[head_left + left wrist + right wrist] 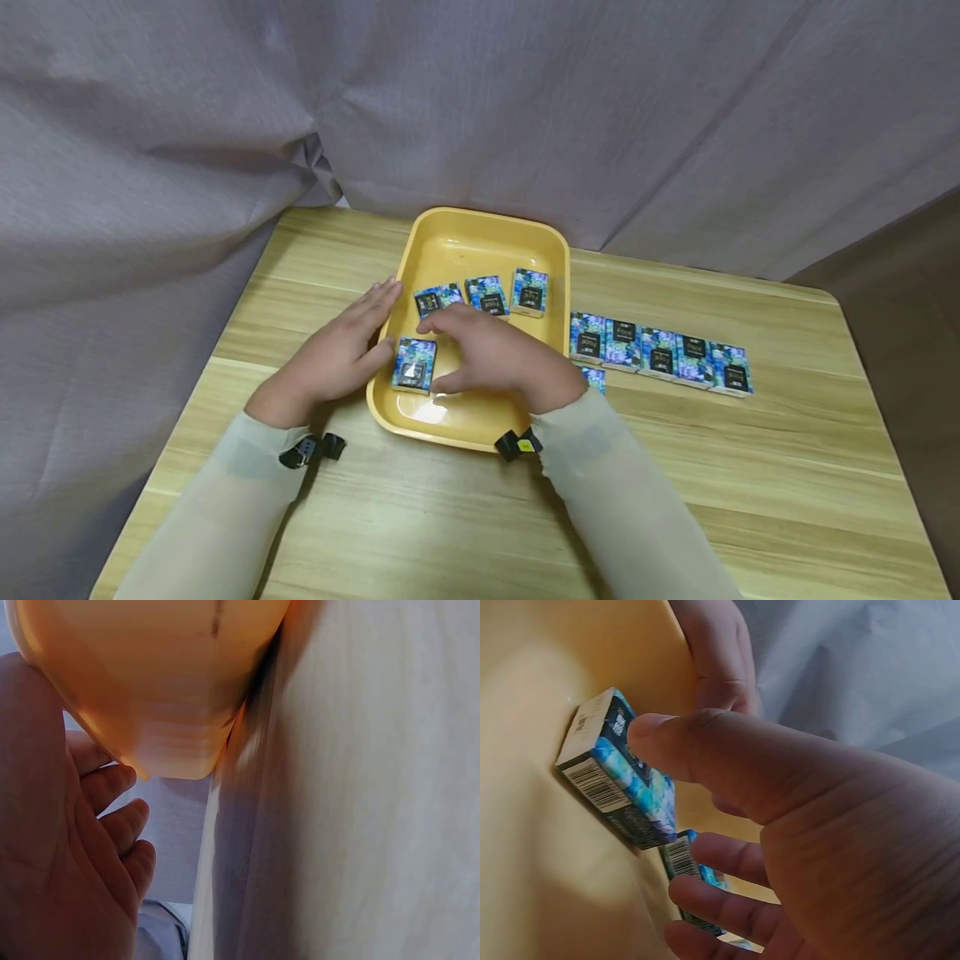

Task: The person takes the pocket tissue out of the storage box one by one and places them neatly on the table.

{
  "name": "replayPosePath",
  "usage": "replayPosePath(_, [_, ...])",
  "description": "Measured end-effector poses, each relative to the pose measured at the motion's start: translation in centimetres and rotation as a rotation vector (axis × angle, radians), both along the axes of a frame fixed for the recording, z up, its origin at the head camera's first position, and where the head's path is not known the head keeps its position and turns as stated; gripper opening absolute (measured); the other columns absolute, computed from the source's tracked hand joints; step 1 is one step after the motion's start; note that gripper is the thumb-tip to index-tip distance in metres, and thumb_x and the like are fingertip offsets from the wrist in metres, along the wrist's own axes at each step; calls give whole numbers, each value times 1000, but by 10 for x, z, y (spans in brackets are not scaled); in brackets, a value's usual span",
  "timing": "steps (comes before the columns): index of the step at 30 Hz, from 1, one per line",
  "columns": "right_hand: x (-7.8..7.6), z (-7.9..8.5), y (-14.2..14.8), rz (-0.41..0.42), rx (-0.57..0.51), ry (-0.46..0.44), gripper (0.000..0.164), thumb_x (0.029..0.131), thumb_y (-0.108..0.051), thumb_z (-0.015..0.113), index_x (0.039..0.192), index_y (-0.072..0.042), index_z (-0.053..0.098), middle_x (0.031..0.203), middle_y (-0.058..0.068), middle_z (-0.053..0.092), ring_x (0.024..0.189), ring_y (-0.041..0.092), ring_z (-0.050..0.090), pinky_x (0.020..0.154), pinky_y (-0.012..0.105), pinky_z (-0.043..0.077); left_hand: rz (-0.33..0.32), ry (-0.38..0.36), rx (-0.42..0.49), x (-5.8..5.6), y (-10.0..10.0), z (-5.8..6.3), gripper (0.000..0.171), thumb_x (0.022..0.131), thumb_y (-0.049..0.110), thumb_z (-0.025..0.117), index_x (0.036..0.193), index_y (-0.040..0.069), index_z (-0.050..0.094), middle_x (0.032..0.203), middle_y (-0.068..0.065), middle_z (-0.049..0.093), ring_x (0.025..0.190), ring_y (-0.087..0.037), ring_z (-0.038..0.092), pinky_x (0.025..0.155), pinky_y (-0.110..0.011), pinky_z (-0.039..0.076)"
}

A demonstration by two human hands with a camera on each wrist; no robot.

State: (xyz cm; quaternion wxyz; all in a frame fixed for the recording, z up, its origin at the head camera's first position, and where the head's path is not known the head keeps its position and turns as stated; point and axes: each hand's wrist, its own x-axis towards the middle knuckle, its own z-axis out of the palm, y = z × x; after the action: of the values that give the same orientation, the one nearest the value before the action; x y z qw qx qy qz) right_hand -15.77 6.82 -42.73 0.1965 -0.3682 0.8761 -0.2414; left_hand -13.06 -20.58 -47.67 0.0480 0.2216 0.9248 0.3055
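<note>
A yellow tray [491,216] stands on the table. My left hand [333,354] rests against its left rim, fingers extended along the outside wall and thumb by the rim. Inside lies a small blue floral box [413,365] with a black label, near the tray's left side. Over the tray, my right hand [498,350] is spread, thumb and fingers apart, just right of that box. In the right wrist view the thumb is close to the box [622,776]; whether it touches cannot be told. Three similar boxes [530,292] lie farther back in the tray, one partly behind my right fingers.
Right of the tray, several matching boxes [660,350] form a row on the wooden table [750,467]. Another box [594,379] sits in front of the row, partly hidden by my right wrist. Grey curtain [525,100] hangs along the table's back edge.
</note>
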Motion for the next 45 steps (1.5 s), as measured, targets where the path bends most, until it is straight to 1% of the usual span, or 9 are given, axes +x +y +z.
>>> replayPosePath(4, [-1, -2, -4, 3, 22, 4, 80, 88, -37, 98, 156, -13, 63, 153, 1, 66, 144, 22, 59, 126, 41, 50, -5, -6, -6, 0, -1, 0, 80, 113, 31, 53, 182, 19, 16, 190, -2, 16, 177, -33, 20, 143, -57, 24])
replayPosePath(9, [-2, -3, -6, -14, 46, -19, 82, 88, -39, 98, 157, -14, 62, 156, 3, 65, 149, 23, 58, 131, 42, 47, -6, -4, -5, 0, 0, -1, 80, 113, 31, 54, 182, 18, 16, 190, -2, 16, 177, -33, 20, 143, -57, 24])
replayPosePath(16, [-5, -9, -6, -27, 30, -56, 80, 88, -39, 99, 154, -14, 63, 144, 3, 69, 135, 21, 64, 125, 42, 51, -4, 1, 6, 0, 0, -1, 80, 113, 31, 54, 182, 18, 17, 190, -3, 17, 176, -34, 21, 143, -57, 25])
replayPosePath(18, [-6, -12, -6, -30, 22, -62, 79, 88, -39, 98, 154, -15, 64, 143, 2, 69, 133, 20, 64, 124, 42, 52, -5, 2, 7, 0, 0, -2, 80, 113, 31, 54, 182, 18, 17, 190, -3, 17, 176, -34, 21, 142, -58, 25])
replayPosePath(23, [-9, -19, -6, -33, 15, -76, 78, 87, -41, 98, 153, -16, 64, 144, 0, 69, 134, 18, 65, 124, 40, 52, -1, 10, 7, 0, -1, -2, 80, 113, 30, 54, 182, 18, 17, 190, -5, 18, 176, -35, 22, 142, -59, 26])
replayPosePath(28, [-11, -23, -6, -47, 35, -92, 79, 86, -43, 99, 152, -19, 65, 144, -2, 69, 135, 16, 63, 124, 39, 51, 1, 4, 11, 0, 1, -1, 80, 113, 30, 55, 182, 17, 17, 190, -5, 18, 176, -32, 21, 143, -56, 25])
replayPosePath(32, [-12, -25, -7, -43, 41, -88, 78, 85, -45, 100, 151, -21, 66, 144, -3, 69, 135, 16, 62, 124, 39, 50, 1, -1, 10, 0, 0, -2, 80, 113, 30, 54, 182, 17, 16, 190, -6, 17, 176, -34, 21, 142, -57, 26])
replayPosePath(39, [-13, -28, -8, -36, 40, -85, 75, 85, -43, 99, 149, -20, 67, 143, -2, 68, 135, 17, 62, 124, 40, 51, -9, 6, 14, 0, 0, -3, 80, 113, 29, 54, 182, 16, 17, 190, -8, 18, 176, -35, 21, 142, -58, 25])
replayPosePath(45, [-12, -27, -7, -36, 56, -77, 76, 86, -44, 98, 151, -20, 66, 146, -2, 67, 138, 17, 61, 126, 41, 50, -12, 3, 13, 0, 0, -1, 80, 112, 29, 54, 182, 16, 17, 190, -6, 17, 176, -34, 20, 142, -58, 25])
